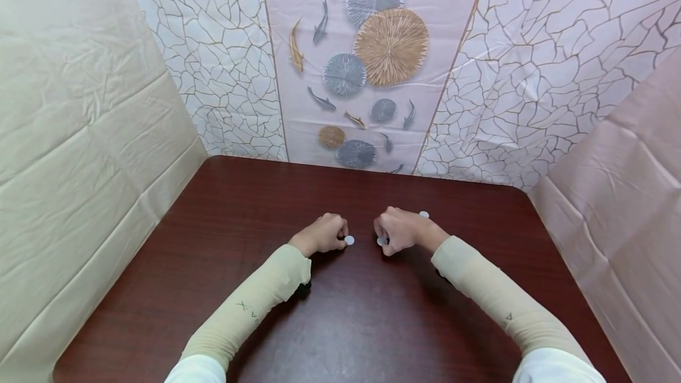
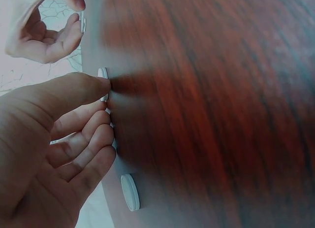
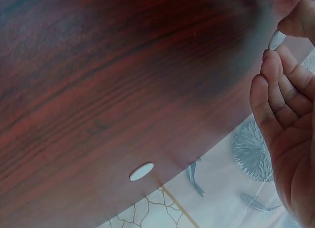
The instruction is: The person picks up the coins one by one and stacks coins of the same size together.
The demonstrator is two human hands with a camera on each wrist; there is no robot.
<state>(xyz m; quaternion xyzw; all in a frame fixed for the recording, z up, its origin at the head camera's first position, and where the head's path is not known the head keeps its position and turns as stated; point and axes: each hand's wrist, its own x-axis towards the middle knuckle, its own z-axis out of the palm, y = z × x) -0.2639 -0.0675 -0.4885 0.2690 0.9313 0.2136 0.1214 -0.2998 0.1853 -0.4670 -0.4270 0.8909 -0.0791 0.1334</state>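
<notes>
My left hand [image 1: 321, 234] pinches a small white disc [image 1: 349, 240] between thumb and fingertips, low over the brown table. In the left wrist view this disc [image 2: 102, 72] stands on edge at the thumb tip, the other fingers curled below it. Opposite, a short gap away, my right hand [image 1: 401, 229] holds a second white disc [image 1: 382, 241] by thumb and fingertips; its thin edge [image 3: 276, 40] shows in the right wrist view. Another white disc [image 2: 130, 192] lies on the table beside the left hand's little finger, hidden in the head view.
Behind the right wrist, one more white disc [image 1: 424, 214] lies flat on the dark table [image 1: 362, 324]. A patterned cloth [image 1: 346, 129] hangs along the table's far edge, with pale cloths [image 1: 80, 135] at both sides.
</notes>
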